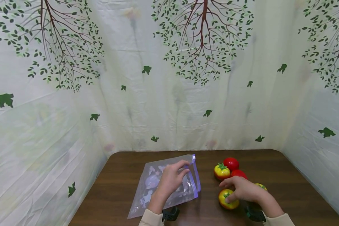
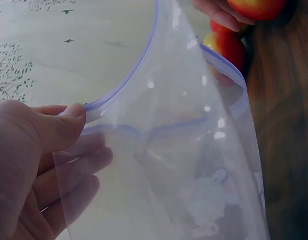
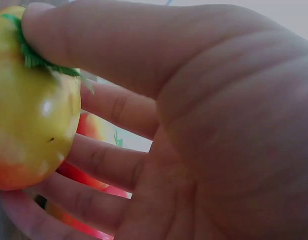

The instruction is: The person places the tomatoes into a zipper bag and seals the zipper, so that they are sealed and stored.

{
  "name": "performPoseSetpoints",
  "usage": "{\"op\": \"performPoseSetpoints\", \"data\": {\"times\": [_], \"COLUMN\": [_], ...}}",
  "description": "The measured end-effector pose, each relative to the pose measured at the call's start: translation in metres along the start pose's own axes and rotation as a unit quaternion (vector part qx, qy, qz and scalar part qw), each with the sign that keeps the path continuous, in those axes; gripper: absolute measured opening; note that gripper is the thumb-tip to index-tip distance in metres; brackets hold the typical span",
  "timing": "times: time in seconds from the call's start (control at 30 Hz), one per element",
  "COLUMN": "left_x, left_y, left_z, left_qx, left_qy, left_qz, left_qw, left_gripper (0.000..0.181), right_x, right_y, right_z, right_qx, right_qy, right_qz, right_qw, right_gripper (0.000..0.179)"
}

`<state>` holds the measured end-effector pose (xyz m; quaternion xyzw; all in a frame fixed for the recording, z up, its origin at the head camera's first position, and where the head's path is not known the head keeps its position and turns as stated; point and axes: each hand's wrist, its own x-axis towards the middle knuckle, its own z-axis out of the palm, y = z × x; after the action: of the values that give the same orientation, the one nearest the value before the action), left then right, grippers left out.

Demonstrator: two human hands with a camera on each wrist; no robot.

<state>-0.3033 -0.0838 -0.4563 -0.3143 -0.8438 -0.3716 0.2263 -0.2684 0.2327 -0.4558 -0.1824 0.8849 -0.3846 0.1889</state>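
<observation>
A clear zip bag with a purple closure and pale printed figures lies on the table. My left hand pinches its purple-edged rim between thumb and fingers; the left wrist view shows the bag's mouth spread apart. My right hand holds a yellow-red tomato, its thumb by the green leafy stem and its fingers reaching behind the fruit. Just beyond that hand sit another yellow-red tomato and two red round fruits. A further yellow one is partly hidden behind the right hand.
The brown wooden table has rounded far corners. A pale curtain printed with trees and green leaves hangs behind it and along both sides. Dark straps circle both wrists.
</observation>
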Motion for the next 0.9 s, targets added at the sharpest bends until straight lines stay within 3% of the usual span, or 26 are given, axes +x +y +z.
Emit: {"op": "performPoseSetpoints", "data": {"times": [0.4, 0.67, 0.9], "left_x": [-0.0010, -0.0003, -0.0004], "left_y": [-0.0009, -0.0011, 0.0021], "left_z": [-0.0024, -0.0027, -0.0045], "left_qx": [-0.021, -0.058, -0.096], "left_qy": [0.013, 0.012, 0.014], "left_qz": [0.019, -0.002, -0.046], "left_qw": [0.9995, 0.9983, 0.9942], "left_gripper": [0.024, 0.018, 0.019], "right_x": [0.0024, 0.0047, 0.0036], "right_y": [0.0026, 0.0023, 0.0013], "right_z": [0.0039, 0.0064, 0.0057], "right_qx": [0.002, -0.004, -0.018], "right_qy": [-0.017, -0.019, -0.008], "right_qz": [0.016, 0.024, 0.009], "right_qw": [0.9997, 0.9995, 0.9998], "right_gripper": [0.048, 0.048, 0.045]}}
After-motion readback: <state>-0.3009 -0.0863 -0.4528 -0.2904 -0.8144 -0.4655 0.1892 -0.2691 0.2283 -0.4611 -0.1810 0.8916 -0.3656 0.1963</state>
